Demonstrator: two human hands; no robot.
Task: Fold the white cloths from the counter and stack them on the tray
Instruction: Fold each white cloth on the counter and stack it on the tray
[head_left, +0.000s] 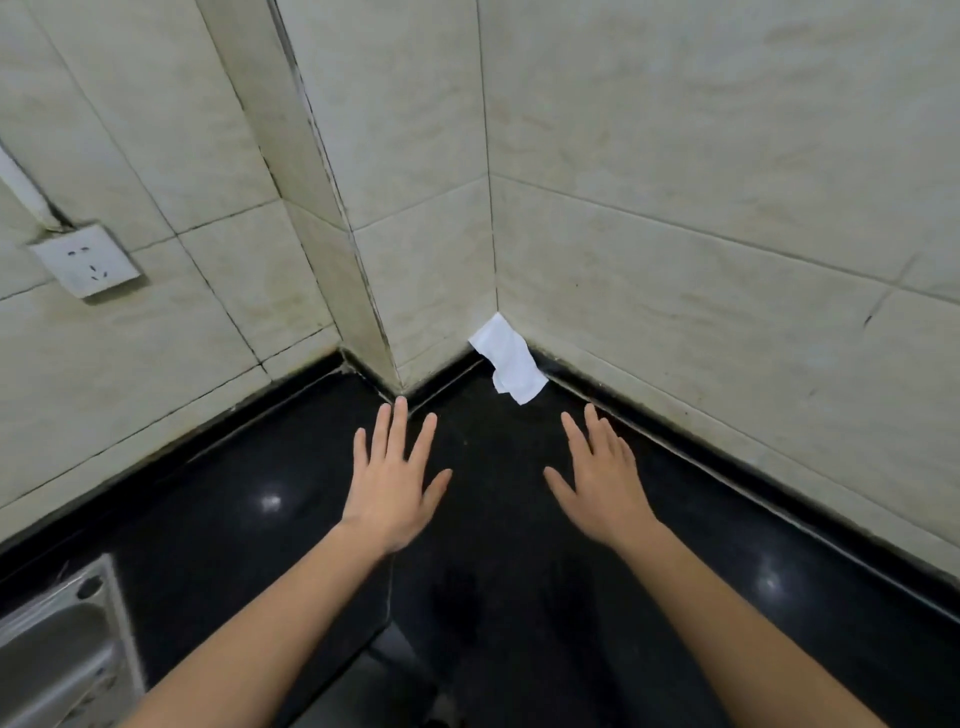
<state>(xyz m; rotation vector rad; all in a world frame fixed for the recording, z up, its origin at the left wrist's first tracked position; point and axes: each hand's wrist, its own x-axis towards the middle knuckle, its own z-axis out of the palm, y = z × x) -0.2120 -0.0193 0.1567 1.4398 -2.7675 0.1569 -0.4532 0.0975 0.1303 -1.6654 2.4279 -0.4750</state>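
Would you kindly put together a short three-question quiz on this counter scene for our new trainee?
1. True or false: the left hand and the right hand are both open and hold nothing.
2. Where on the counter does the white cloth lie? A) under the left hand B) in the wall corner C) in the right hand
3. Fill in: the wall socket is on the person's ____ side.
Key: 1 true; 2 B; 3 left.

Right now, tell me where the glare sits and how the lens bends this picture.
Head view: two glare spots on the glossy counter, one left of the left hand, one right of the right hand; the wide lens bows the wall tile lines; the cloth is sharp.
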